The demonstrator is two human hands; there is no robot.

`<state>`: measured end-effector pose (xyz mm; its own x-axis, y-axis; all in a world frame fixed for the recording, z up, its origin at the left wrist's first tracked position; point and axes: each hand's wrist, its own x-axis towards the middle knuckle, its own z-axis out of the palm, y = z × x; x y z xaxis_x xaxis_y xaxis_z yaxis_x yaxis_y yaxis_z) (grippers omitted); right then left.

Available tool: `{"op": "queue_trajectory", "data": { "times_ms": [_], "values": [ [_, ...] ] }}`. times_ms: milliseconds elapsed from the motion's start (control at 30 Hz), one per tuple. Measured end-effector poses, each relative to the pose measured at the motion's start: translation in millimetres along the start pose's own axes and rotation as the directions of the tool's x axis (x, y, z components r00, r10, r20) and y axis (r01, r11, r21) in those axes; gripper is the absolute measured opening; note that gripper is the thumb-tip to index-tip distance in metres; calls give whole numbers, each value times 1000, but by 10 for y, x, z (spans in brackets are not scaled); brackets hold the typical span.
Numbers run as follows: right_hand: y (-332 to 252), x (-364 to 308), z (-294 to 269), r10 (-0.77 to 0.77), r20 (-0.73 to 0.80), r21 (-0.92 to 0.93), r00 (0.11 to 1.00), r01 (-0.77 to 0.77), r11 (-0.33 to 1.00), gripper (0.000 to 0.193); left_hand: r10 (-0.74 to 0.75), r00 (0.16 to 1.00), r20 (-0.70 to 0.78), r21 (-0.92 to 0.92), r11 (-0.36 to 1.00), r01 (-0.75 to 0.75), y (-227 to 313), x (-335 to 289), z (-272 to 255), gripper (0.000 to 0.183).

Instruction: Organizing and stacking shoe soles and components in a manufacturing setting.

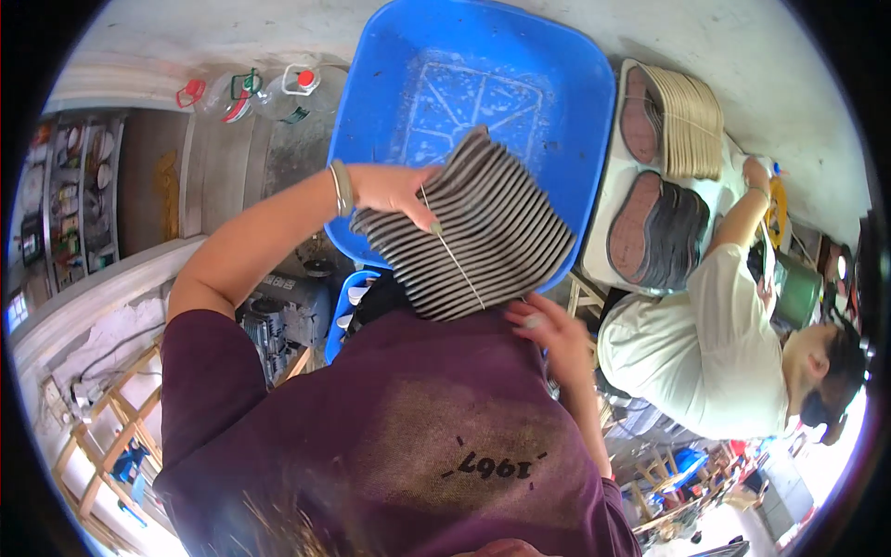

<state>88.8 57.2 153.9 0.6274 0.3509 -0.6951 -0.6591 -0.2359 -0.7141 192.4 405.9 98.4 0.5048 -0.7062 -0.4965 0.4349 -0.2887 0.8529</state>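
A thick stack of shoe soles, dark with pale edges, is bound by a thin white string. It tilts in front of my body, partly over the near part of a large blue plastic tub. My left hand grips the stack at its left side, thumb on top beside the string and fingers out of sight. At the stack's lower right edge is my right hand, fingers apart and slightly bent, a ring on one of them. Whether those fingertips touch the soles I cannot tell.
Right of the tub, a pale table bears tan soles and dark soles. A co-worker in a white shirt reaches beyond it. Clear plastic jugs stand at the far left; a small blue basket sits below the tub.
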Motion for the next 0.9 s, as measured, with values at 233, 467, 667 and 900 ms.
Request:
{"op": "queue_trajectory", "data": {
  "times_ms": [233, 467, 667, 900],
  "values": [
    [-150, -26, -292, -200, -197, 99, 960, 223, 970, 80, -20, 992, 127, 103, 995, 7, 441, 208, 189, 94],
    [-3, -11, -167, -311, -220, 24, 924, 324, 946, 86, -21, 987, 162, 429, 902, -52, 939, 228, 330, 84],
    [-110, -1, -1, -435, -295, -643, 851, 160, 749, 89, -96, 994, 53, 549, 834, 51, 856, 219, 563, 79],
    [24, 338, -403, -539, -260, -440, 801, 399, 804, 76, -180, 983, -40, 437, 882, 179, 978, 164, 631, 82]
  ]
}}
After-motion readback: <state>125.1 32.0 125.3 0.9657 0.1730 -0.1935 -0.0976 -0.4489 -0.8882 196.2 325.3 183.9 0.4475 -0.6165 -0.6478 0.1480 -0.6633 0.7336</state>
